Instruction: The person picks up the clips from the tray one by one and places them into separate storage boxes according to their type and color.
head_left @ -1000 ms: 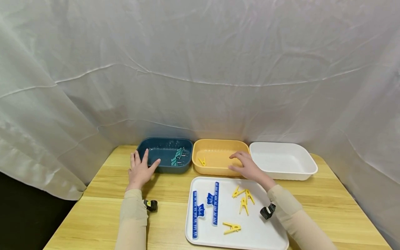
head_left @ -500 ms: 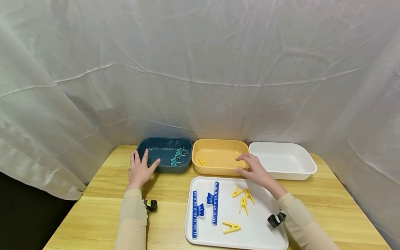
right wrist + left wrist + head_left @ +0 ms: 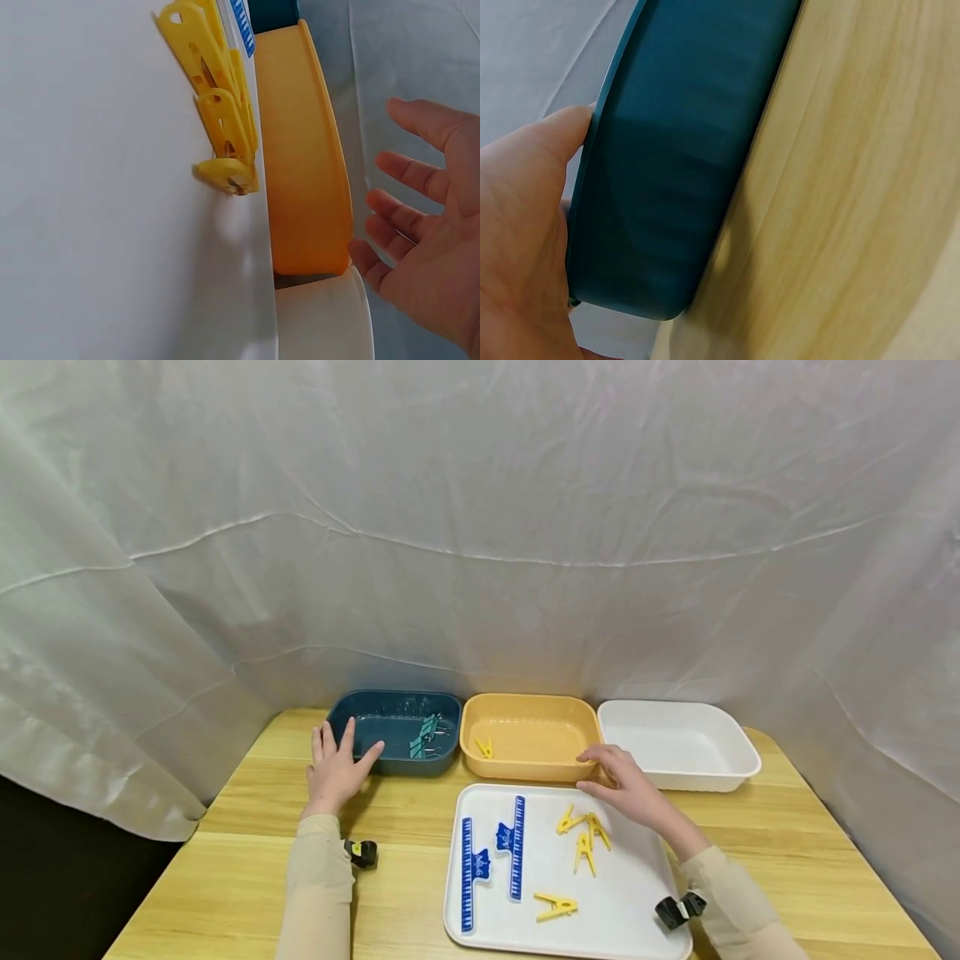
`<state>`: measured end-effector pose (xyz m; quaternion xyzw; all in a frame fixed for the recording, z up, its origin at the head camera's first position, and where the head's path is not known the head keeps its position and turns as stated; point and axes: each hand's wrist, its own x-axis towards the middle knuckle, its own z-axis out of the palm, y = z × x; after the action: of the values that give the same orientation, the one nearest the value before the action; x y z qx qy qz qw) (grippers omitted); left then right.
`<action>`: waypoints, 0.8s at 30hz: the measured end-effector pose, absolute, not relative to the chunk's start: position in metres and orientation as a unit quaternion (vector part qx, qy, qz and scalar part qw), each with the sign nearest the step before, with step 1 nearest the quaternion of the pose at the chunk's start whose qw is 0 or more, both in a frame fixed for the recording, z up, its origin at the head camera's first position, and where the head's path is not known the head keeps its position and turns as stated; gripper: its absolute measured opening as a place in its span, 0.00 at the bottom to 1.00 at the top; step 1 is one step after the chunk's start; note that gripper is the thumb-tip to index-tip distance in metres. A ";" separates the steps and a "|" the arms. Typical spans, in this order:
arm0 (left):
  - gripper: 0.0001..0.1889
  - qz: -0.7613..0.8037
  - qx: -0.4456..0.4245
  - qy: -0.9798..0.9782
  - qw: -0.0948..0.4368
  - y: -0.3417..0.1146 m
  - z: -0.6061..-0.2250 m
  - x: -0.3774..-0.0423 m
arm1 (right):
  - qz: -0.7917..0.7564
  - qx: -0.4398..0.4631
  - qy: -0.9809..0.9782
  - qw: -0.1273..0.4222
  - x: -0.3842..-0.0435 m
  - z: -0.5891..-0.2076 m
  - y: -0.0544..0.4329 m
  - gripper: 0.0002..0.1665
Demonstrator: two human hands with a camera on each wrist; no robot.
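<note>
Clips (image 3: 564, 907), yellow ones, lay on the tray (image 3: 622, 935), a fifth in the orange bin (image 3: 525, 771); left hand (image 3: 335, 774) sat spread on the teal bin (image 3: 408, 767), I'd guess to steady it. Right hand (image 3: 630, 789) hung by the orange bin, loosely splayed, holding nothing.

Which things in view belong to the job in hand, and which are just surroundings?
Seemingly the job's:
left hand, touching the blue box
right hand, near the yellow box
white box
tray with blue clips and yellow clips
green clips

Just surroundings:
table
curtain
wrist cameras
</note>
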<state>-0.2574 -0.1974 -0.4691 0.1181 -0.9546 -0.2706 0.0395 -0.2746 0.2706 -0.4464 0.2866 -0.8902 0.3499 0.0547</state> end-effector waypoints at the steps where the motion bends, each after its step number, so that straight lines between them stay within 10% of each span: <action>1: 0.49 -0.271 0.118 -0.955 0.040 -0.198 -0.469 -0.257 | 0.348 0.287 -0.890 0.058 -0.274 -0.447 0.272 0.22; 24: 0.49 -0.271 0.116 -0.955 0.045 -0.198 -0.471 -0.258 | 0.339 0.304 -0.890 0.013 -0.249 -0.454 0.286 0.28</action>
<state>-0.2581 -0.1982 -0.4714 0.1156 -0.9546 -0.2708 0.0450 -0.2490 0.2860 -0.4542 0.3038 -0.8904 0.3387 0.0132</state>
